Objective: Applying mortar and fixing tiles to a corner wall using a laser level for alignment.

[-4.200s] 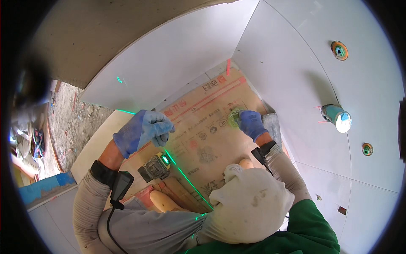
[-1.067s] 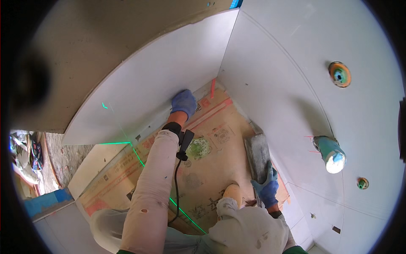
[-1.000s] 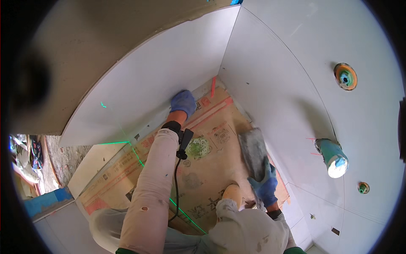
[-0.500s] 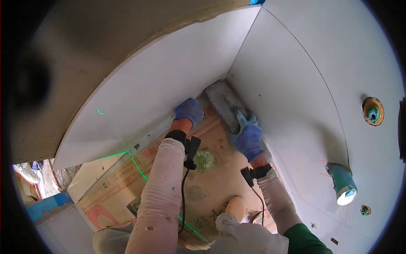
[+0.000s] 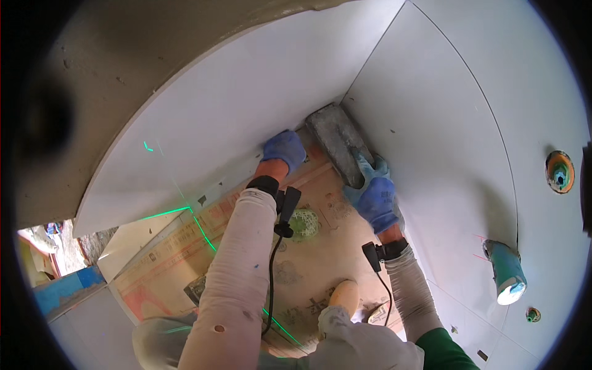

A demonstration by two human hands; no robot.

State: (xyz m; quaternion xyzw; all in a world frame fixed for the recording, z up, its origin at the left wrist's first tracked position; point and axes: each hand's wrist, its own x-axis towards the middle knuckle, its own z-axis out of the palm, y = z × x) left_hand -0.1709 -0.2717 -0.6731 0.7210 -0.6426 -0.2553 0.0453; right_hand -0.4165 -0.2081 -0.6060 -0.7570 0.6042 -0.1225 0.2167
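Gripping the near end of a dark grey block (image 5: 336, 135) with right hand (image 5: 374, 194), thumb at its left edge, fingers over the top. Lies ahead of that hand, pointing into the corner where left wall panel (image 5: 234, 111) meets right wall panel (image 5: 419, 154). Resting left hand (image 5: 284, 149) by the foot of the left panel, left of the block and apart from it. Looks curled; can't tell if holding anything, with fingertips hidden. Also seeing greenish mesh patch (image 5: 304, 224) on brown floor covering (image 5: 320, 259), nearer the body than both hands.
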